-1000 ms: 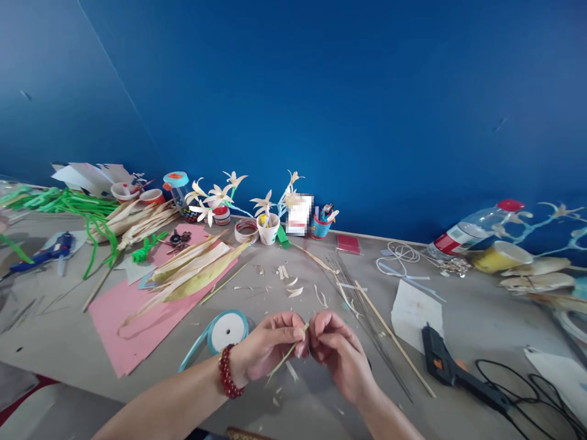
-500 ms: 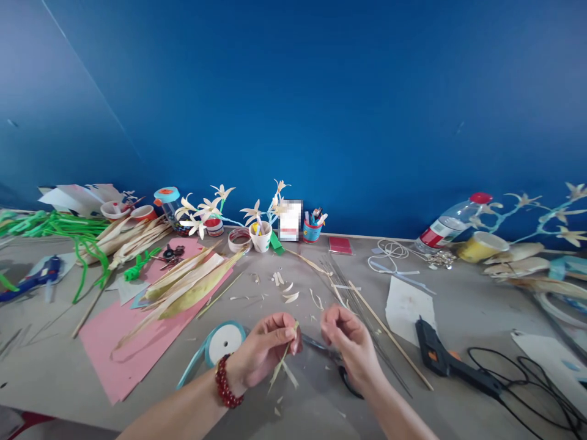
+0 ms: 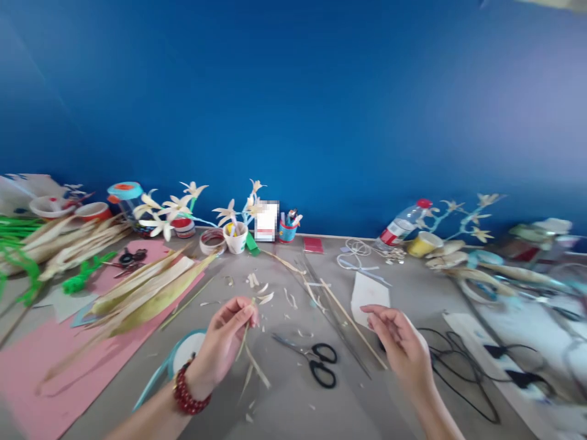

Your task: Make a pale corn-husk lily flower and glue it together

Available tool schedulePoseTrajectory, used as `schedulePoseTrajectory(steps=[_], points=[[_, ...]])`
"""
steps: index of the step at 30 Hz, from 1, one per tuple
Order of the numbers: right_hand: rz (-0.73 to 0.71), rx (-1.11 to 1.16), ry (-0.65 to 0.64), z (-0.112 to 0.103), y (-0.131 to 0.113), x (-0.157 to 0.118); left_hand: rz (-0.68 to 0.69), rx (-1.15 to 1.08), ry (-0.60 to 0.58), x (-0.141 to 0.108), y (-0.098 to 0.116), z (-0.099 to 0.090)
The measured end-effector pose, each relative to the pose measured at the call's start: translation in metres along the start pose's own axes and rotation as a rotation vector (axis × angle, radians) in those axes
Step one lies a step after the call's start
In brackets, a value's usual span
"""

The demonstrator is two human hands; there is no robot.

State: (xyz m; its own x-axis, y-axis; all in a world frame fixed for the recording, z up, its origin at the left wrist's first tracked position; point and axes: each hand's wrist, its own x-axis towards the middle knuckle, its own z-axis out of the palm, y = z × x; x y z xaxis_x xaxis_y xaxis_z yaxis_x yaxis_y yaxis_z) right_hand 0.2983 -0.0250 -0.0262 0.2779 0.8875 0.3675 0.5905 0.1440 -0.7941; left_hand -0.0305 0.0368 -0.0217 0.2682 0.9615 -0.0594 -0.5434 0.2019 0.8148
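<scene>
Hanging from the left hand (image 3: 224,339), a thin pale-green plant strip (image 3: 245,335) was pinched at its upper end between the thumb and forefinger, with the other fingers curled in. The strip was held above the near part of the grey table (image 3: 284,415), left of the middle. By the right hand (image 3: 403,345), well apart on the right, no grip was shown: its fingers were loosely bent and parted, near a white sheet of paper (image 3: 367,296); whether anything was touched by them could not be told. Between the hands, black-handled metal scissors (image 3: 308,353) were laid flat, blades pointed toward the far left. Just beside the left wrist, a roll of light-blue ribbon (image 3: 183,354) was partly covered by the hand.
</scene>
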Motion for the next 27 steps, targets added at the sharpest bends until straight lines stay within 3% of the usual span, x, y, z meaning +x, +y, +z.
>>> schedulePoseTrajectory(steps=[3, 5, 9, 13, 16, 23, 27], points=[[-0.011, -0.386, 0.006, -0.037, 0.026, -0.002, -0.039, 0.006, -0.024, 0.000, 0.000, 0.000], [-0.034, -0.625, -0.060, -0.059, 0.041, -0.004, -0.056, 0.017, -0.043, -0.001, -0.001, 0.000], [-0.030, -0.733, -0.245, -0.086, 0.070, -0.014, -0.067, 0.026, -0.060, -0.001, -0.001, -0.001], [-0.021, -0.708, -0.330, -0.094, 0.091, -0.017, -0.056, 0.017, -0.055, 0.001, -0.001, -0.001], [-0.112, -0.673, -0.389, -0.097, 0.104, -0.013, -0.056, -0.008, -0.049, 0.001, -0.003, 0.000], [-0.270, -0.600, -0.395, -0.098, 0.142, 0.003, -0.059, -0.053, -0.036, 0.001, -0.004, 0.004], [-0.256, -0.605, -0.412, -0.094, 0.131, 0.007, -0.068, -0.047, -0.038, 0.001, -0.004, 0.004]])
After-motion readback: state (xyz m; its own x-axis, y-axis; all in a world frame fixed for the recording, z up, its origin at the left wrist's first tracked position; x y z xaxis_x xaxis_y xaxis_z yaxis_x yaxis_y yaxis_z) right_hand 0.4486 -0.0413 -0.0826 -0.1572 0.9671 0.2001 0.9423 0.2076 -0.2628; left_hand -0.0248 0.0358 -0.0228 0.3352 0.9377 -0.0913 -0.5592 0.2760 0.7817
